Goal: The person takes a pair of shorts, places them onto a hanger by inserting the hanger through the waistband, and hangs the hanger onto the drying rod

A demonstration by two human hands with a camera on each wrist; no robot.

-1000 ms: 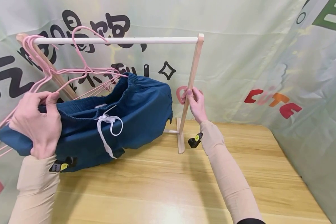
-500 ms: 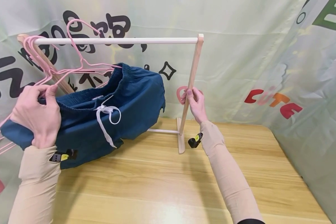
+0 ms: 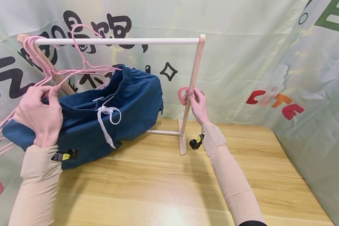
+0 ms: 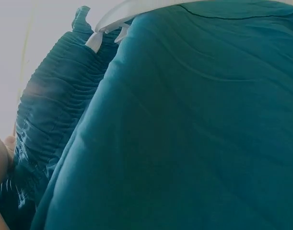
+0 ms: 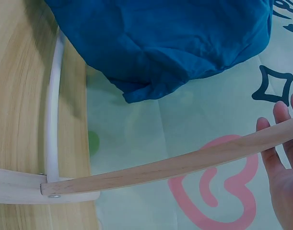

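Blue shorts [image 3: 130, 103] with an elastic waistband and a white drawstring bow [image 3: 105, 110] hang on a pink clothes hanger [image 3: 84, 59]. With thumb and fingers my left hand [image 3: 39, 114] pinches the hanger's near arm at the waistband. The hook's top stands above the white rod [image 3: 152, 41] of a clothes rack, its tip just over the rod; whether it touches the rod I cannot tell. My right hand [image 3: 198, 102] grips the rack's right wooden upright [image 3: 196, 67]. In the left wrist view, shorts [image 4: 175, 120] fill most of the picture, hiding the hanger.
Several other pink hangers [image 3: 35, 51] are bunched at the rod's left end, beside the left upright [image 3: 63, 84]. The rack's foot [image 3: 182, 146] and white lower bar [image 3: 165, 132] are on or near the wooden table [image 3: 158, 182]. A printed curtain [image 3: 237, 62] encloses the table.
My left hand has carried the hanger and shorts up and leftward, then the hook has sunk slightly toward the rod. My right hand stays on the upright.
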